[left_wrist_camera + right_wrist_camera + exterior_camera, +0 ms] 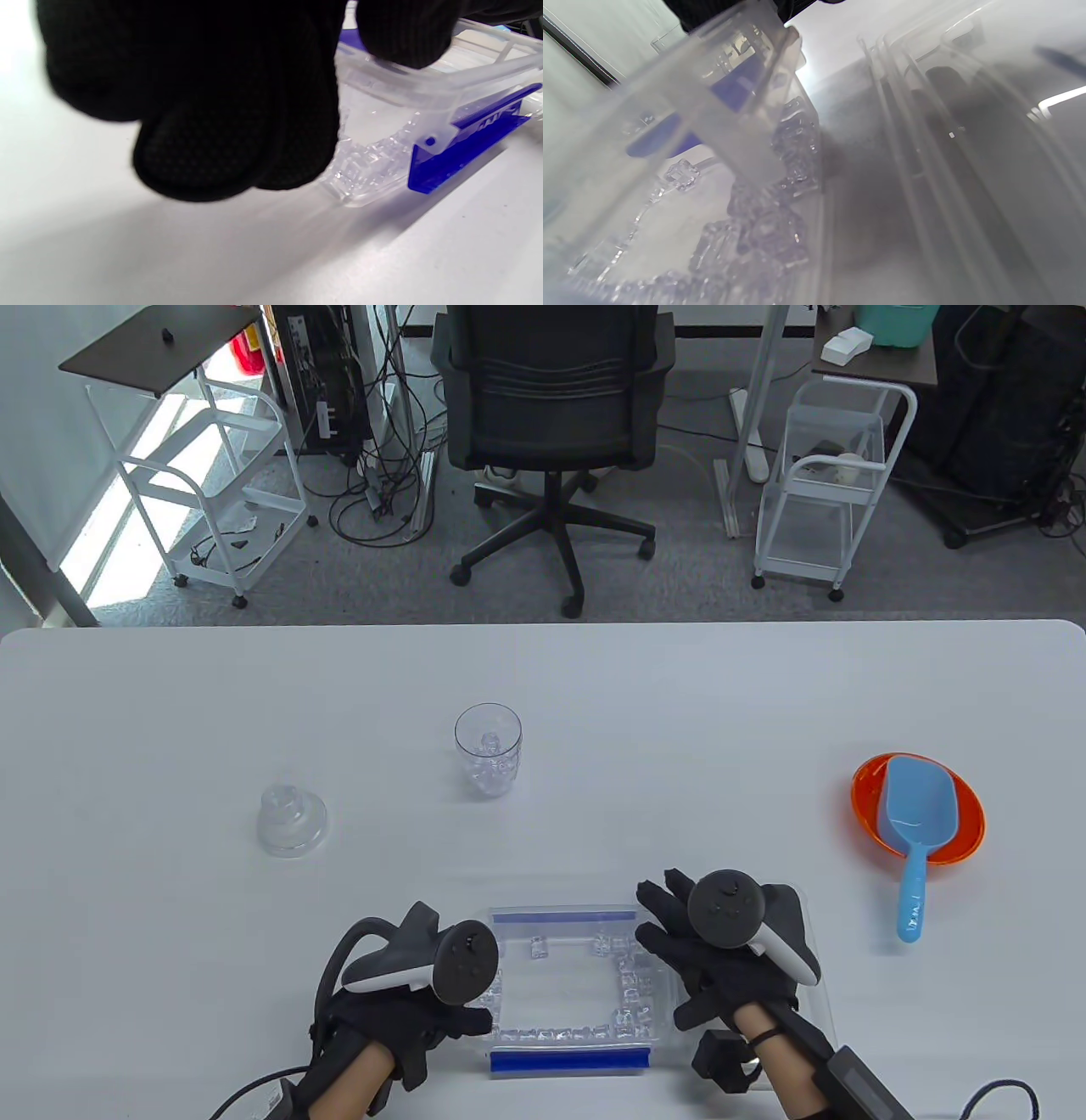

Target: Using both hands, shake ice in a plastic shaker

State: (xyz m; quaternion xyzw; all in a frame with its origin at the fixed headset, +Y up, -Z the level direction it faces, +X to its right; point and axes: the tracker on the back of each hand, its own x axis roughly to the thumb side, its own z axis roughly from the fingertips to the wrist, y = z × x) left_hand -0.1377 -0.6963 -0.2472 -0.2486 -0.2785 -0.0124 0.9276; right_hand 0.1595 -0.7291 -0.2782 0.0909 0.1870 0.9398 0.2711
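Left hand (407, 993): curled at the ice box's (568, 980) left rim, thumb pressed on it.
Right hand (721, 959): fingers laid straight over the box's right rim.
Shaker cup (488, 751): clear, upright, ice seen inside, mid-tabletop, well apart from both hands.
Shaker lid (291, 819): set left of the cup.

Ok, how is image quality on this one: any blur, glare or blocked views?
Table view: sharp, evenly lit, sunlight glare only on the floor at upper left. Left wrist view: the left hand's fingers fill the top, dark and out of focus; the ice container beside them is soft. Right wrist view: hazy clear plastic covers most of it, ice cubes blurred.
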